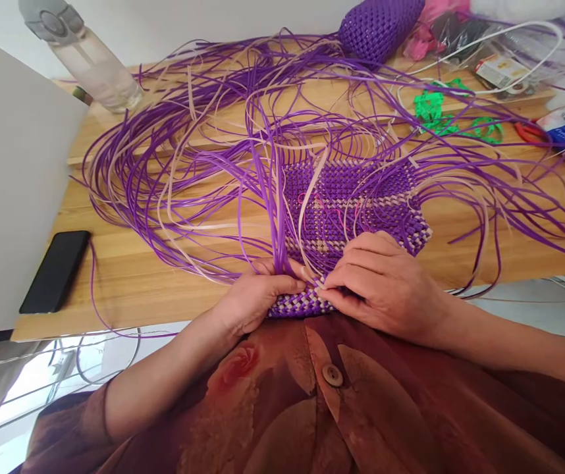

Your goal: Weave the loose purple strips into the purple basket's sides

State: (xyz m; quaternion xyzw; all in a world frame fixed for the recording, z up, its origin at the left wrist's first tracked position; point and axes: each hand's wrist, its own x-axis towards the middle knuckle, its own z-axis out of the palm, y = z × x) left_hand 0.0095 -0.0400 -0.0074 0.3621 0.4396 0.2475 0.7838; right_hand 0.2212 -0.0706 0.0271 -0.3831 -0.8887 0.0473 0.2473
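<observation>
A woven panel (346, 184) of purple and beige plastic strips lies at the table's front edge, close against my body. My left hand (263, 293) is closed on the left part of its near edge, thumb on top. Fingers of my right hand (386, 283) pinch a beige strip (312, 191) at that edge, just beside my left fingertips. A bunch of upright purple strips (275, 217) rises by my left hand. Long loose purple and beige strips (134, 178) fan out to the left, back and right. The tip of the pinched strip is hidden by my fingers.
A black phone (55, 271) lies at the left edge of the wooden table (129, 289). Behind it stands a clear bottle (95, 66). A purple woven basket (378, 29) sits at the back, with green strips (435, 112), plastic bags and a red-handled tool (532, 131) to the right.
</observation>
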